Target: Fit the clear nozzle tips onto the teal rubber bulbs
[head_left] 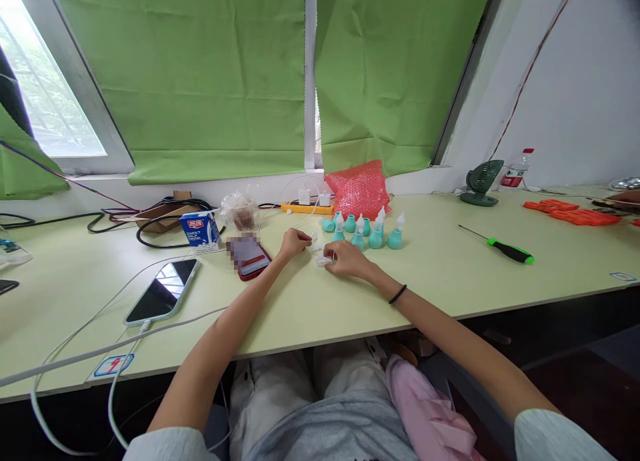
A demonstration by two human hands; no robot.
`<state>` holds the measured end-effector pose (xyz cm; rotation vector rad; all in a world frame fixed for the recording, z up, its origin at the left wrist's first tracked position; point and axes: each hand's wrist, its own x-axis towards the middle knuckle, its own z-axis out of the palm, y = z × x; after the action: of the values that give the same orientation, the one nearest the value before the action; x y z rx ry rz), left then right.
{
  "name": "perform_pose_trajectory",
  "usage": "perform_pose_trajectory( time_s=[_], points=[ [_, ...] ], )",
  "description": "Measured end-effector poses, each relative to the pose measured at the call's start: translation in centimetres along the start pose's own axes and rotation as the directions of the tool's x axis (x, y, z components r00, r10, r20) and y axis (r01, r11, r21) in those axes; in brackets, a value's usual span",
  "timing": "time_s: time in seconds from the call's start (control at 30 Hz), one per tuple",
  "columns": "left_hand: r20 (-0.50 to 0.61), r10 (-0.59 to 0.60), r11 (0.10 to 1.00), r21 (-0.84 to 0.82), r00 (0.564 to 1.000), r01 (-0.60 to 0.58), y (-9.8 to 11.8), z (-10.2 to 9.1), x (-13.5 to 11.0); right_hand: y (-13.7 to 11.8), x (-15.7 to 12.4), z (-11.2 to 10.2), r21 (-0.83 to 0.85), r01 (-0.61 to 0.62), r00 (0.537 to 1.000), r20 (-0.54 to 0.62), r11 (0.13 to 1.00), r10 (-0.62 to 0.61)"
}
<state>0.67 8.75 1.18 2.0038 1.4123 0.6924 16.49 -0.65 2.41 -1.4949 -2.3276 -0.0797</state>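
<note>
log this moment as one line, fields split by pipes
left hand: by small clear pieces | right hand: at same pieces | beyond right hand: teal bulbs | farther right: screwdriver

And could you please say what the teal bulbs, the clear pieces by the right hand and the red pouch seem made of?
Teal bulbs: probably rubber or silicone, given their opaque satin surface. Clear pieces: likely glossy plastic, being translucent; too small to be sure. Red pouch: apparently bubble wrap, its surface shiny and dimpled.
</note>
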Motion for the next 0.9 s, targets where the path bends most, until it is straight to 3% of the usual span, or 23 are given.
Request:
perform_pose_trajectory(
  time_s=[0.53, 0.73, 0.9],
  points=[
    [-0.023, 0.155, 0.96, 0.239, 0.988, -0.145, 0.2, 0.8, 0.5, 1.2, 0.0, -1.1, 0.009, 0.012, 0.994, 0.111, 1.0, -0.012],
    [-0.122, 0.249, 0.93, 0.307, 0.961, -0.202, 3.0, 1.4, 4.0, 1.3, 0.2, -1.3, 0.014, 0.026, 0.989, 0.145, 1.0, -0.028],
    [-0.085, 0.285, 0.924, 0.291, 0.955, -0.249, 5.5, 2.9, 6.7, 1.6, 0.3, -1.3, 0.009, 0.038, 0.987, 0.158, 0.999, -0.039]
  ],
)
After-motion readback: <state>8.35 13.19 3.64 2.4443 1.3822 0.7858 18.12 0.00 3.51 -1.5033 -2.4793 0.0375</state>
